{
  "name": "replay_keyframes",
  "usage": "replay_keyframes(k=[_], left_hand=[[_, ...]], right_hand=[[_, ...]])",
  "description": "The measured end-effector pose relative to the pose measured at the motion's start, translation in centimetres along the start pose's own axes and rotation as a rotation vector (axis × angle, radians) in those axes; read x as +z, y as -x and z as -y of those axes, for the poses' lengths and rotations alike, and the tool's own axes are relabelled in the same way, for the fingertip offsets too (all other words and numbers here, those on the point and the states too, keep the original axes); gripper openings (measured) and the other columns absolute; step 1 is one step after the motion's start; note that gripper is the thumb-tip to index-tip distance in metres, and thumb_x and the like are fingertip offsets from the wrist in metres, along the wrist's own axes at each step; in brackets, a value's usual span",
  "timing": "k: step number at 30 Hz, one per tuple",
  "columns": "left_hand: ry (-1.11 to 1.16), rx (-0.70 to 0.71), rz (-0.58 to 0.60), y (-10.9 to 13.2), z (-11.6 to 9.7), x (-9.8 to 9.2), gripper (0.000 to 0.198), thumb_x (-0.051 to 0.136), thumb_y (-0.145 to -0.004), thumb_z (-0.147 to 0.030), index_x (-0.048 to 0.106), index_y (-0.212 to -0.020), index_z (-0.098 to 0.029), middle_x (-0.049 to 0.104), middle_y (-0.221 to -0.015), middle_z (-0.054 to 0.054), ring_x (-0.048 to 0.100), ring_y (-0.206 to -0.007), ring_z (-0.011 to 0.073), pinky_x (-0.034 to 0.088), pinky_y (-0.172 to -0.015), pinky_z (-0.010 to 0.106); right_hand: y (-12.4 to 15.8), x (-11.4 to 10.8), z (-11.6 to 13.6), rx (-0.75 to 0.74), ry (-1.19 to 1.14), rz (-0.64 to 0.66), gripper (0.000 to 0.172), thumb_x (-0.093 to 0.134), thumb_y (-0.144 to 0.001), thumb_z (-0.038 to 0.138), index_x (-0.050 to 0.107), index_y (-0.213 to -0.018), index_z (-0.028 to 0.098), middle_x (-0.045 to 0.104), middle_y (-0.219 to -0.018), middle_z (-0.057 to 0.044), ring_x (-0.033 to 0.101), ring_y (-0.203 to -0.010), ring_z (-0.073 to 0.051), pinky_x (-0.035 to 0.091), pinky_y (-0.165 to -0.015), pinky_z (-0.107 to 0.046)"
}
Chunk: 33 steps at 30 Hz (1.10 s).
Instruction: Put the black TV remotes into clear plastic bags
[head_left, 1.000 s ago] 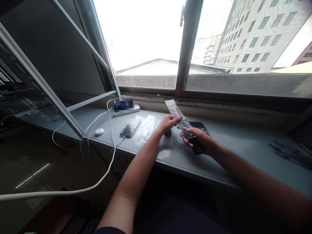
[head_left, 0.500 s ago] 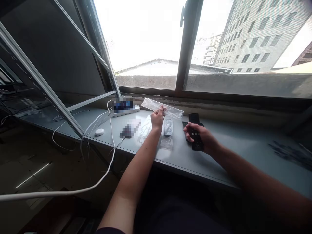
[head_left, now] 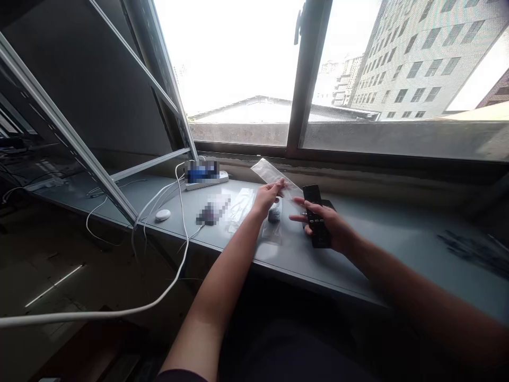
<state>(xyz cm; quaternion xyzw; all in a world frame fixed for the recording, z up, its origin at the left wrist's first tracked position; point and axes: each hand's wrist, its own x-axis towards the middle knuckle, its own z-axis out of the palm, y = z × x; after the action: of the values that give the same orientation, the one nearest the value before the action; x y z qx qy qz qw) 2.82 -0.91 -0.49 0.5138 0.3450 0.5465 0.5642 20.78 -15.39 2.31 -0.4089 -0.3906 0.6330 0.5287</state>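
My left hand (head_left: 267, 199) pinches a clear plastic bag (head_left: 265, 171), long and narrow, held slanting above the desk. In my right hand (head_left: 336, 228) lies a black remote control (head_left: 321, 237), upright against the palm with the thumb across it. The fingers of that hand reach out toward the bag's lower right end; whether they touch it I cannot tell. Below my left hand is a small bagged item (head_left: 274, 214), partly covered. More clear bags (head_left: 240, 204) lie flat to its left. Behind the right hand shows a corner of another dark object (head_left: 328, 203), mostly hidden.
A white power strip (head_left: 207, 181) with cables stands at the back left of the desk (head_left: 382, 244). Nearer are a blurred-out device (head_left: 210, 211) and a round white puck (head_left: 162, 215). Metal shelf posts (head_left: 79, 138) rise on the left. A window frame (head_left: 308, 85) bounds the back.
My left hand has moved right with the bag, which now slants down toward the remote control. The fingers of my right hand have stretched out to the left, the remote control still held.
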Motion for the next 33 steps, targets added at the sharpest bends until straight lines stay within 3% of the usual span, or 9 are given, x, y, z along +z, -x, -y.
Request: replay_keyframes(k=[3, 5, 10, 15, 20, 25, 30, 33], left_hand=[[0.112, -0.014, -0.127, -0.1, -0.5, -0.2, 0.046, 0.092, -0.085, -0.063, 0.086, -0.091, -0.017, 0.079, -0.092, 0.008, 0.058, -0.069, 0.0105, 0.039, -0.059, 0.023], [0.213, -0.038, -0.251, -0.4, -0.9, -0.5, 0.038, 0.092, -0.088, -0.053, 0.083, -0.09, -0.017, 0.077, -0.088, 0.006, 0.058, -0.067, 0.0097, 0.038, -0.057, 0.022], [0.432, -0.049, -0.473, -1.2, -1.4, -1.4, 0.021, 0.087, -0.094, -0.035, 0.079, -0.094, -0.016, 0.071, -0.081, 0.001, 0.06, -0.066, 0.0086, 0.042, -0.059, 0.021], [0.489, -0.007, -0.598, -1.6, -1.6, -2.2, 0.024, 0.081, -0.101, -0.038, 0.076, -0.092, -0.017, 0.069, -0.079, -0.001, 0.058, -0.064, 0.0071, 0.041, -0.06, 0.02], [0.461, -0.065, -0.545, -1.2, -1.9, -2.1, 0.023, 0.073, -0.107, -0.039, 0.075, -0.099, -0.018, 0.072, -0.087, 0.0, 0.063, -0.072, 0.0088, 0.042, -0.063, 0.02], [0.33, -0.14, -0.284, -0.3, -1.9, -1.3, 0.009, 0.08, -0.098, -0.026, 0.075, -0.099, -0.019, 0.075, -0.097, 0.004, 0.067, -0.082, 0.0128, 0.051, -0.074, 0.024], [0.281, -0.236, -0.141, 0.1, -1.7, -0.6, 0.012, 0.073, -0.095, -0.01, 0.068, -0.086, -0.018, 0.07, -0.086, 0.004, 0.062, -0.073, 0.012, 0.058, -0.08, 0.029], [0.3, -0.224, -0.105, 0.3, -1.8, -0.5, 0.016, 0.07, -0.088, -0.002, 0.067, -0.086, -0.018, 0.076, -0.092, 0.007, 0.069, -0.079, 0.0139, 0.061, -0.088, 0.032]], right_hand=[[0.1, 0.1, 0.2, 0.06, 0.023, -0.012, 0.033, 0.072, -0.109, 0.03, 0.081, -0.139, 0.019, 0.087, -0.112, -0.016, 0.077, -0.057, -0.018, 0.055, -0.042, -0.024], [0.1, 0.1, 0.2, 0.066, 0.027, -0.016, 0.032, 0.071, -0.11, 0.03, 0.082, -0.138, 0.019, 0.087, -0.112, -0.017, 0.075, -0.053, -0.016, 0.055, -0.041, -0.023], [0.2, 0.2, 0.1, 0.062, 0.057, -0.016, 0.027, 0.072, -0.109, 0.029, 0.088, -0.128, 0.018, 0.086, -0.125, -0.019, 0.084, -0.073, -0.022, 0.055, -0.043, -0.023], [0.2, 0.3, 0.0, 0.053, 0.076, -0.01, 0.023, 0.075, -0.107, 0.029, 0.09, -0.121, 0.019, 0.082, -0.139, -0.018, 0.087, -0.091, -0.026, 0.055, -0.043, -0.022], [-0.1, 0.0, -0.2, 0.023, 0.038, -0.012, 0.022, 0.076, -0.106, 0.029, 0.089, -0.122, 0.02, 0.079, -0.146, -0.017, 0.088, -0.094, -0.027, 0.056, -0.043, -0.023], [-0.1, 0.3, 0.1, 0.016, -0.004, -0.092, 0.028, 0.076, -0.105, 0.031, 0.085, -0.129, 0.018, 0.083, -0.133, -0.02, 0.088, -0.09, -0.028, 0.056, -0.043, -0.023], [-0.1, 0.6, 0.1, -0.04, -0.002, -0.117, 0.016, 0.084, -0.099, 0.029, 0.087, -0.112, 0.02, 0.069, -0.161, -0.013, 0.085, -0.117, -0.035, 0.058, -0.043, -0.023], [-0.2, 0.5, -0.1, -0.048, 0.018, -0.114, 0.016, 0.087, -0.096, 0.029, 0.087, -0.109, 0.021, 0.065, -0.167, -0.011, 0.081, -0.128, -0.04, 0.06, -0.043, -0.024]])
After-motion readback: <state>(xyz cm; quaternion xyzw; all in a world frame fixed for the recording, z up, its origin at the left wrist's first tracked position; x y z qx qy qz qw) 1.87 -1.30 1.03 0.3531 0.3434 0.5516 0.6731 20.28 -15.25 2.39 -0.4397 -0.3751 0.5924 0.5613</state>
